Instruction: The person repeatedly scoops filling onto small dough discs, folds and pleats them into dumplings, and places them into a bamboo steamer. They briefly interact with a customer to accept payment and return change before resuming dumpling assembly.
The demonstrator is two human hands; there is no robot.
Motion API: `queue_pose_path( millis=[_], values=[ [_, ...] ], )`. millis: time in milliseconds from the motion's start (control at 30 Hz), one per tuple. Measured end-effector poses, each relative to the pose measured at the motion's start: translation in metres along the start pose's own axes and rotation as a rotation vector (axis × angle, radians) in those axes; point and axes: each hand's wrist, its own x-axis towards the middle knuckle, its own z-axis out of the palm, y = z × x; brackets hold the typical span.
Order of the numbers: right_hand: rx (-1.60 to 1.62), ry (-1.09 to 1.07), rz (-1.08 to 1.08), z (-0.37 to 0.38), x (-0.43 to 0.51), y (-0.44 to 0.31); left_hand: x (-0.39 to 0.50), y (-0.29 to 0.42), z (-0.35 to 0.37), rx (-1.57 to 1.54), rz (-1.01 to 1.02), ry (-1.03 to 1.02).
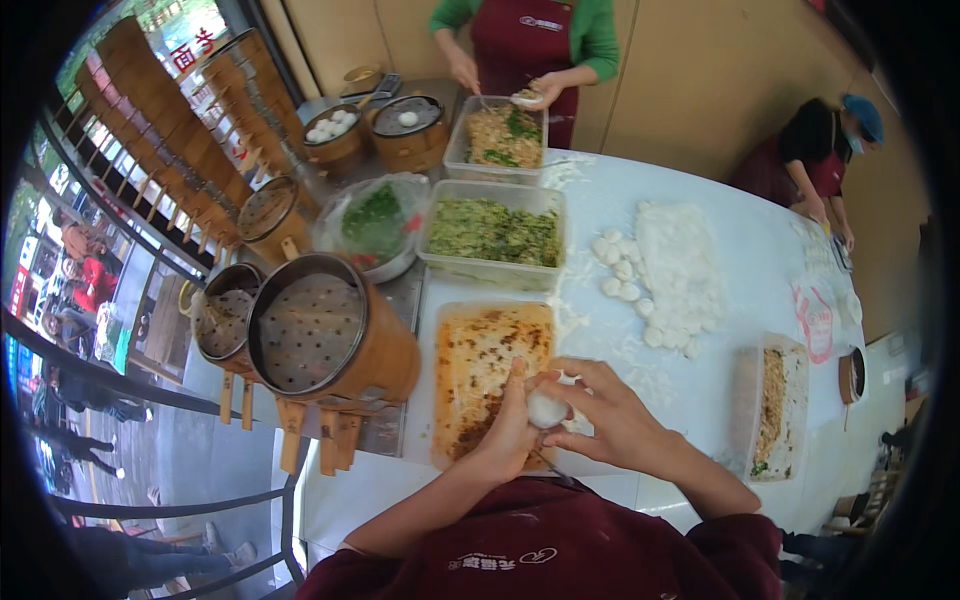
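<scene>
A round, smooth white dough bun (547,410) is held between my two hands, just above the near edge of the table. My left hand (508,431) cups it from the left with the thumb up. On the other side, my right hand (611,412) curls its fingers and thumb around the bun's right side and top. A thin dark metal tool (551,463) shows below the left hand; how it is held is hidden. Under the hands lies a plastic tub (491,322) with reddish-brown oily filling smeared over its bottom.
Ahead are tubs of green filling (491,232) and mixed filling (504,135). Bamboo steamers (315,330) crowd the left side. Dough pieces (622,270) and floured dough (679,270) lie right; a nearly emptied tub (776,409) stands farther right. Two co-workers stand across the table.
</scene>
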Motion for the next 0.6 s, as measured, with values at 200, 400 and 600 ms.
queue_pose_path(
  millis=[200,400,600],
  values=[
    [0.116,-0.569,-0.028,-0.003,0.083,-0.021,-0.032,0.032,-0.05,-0.313,-0.11,-0.359],
    [0.197,-0.56,-0.311,0.022,0.205,-0.055,-0.047,0.035,-0.11,-0.429,-0.016,-0.57],
    [-0.246,-0.281,-0.382,0.147,0.281,-0.069,-0.031,0.033,-0.143,-0.222,-0.015,-0.46]
  ],
)
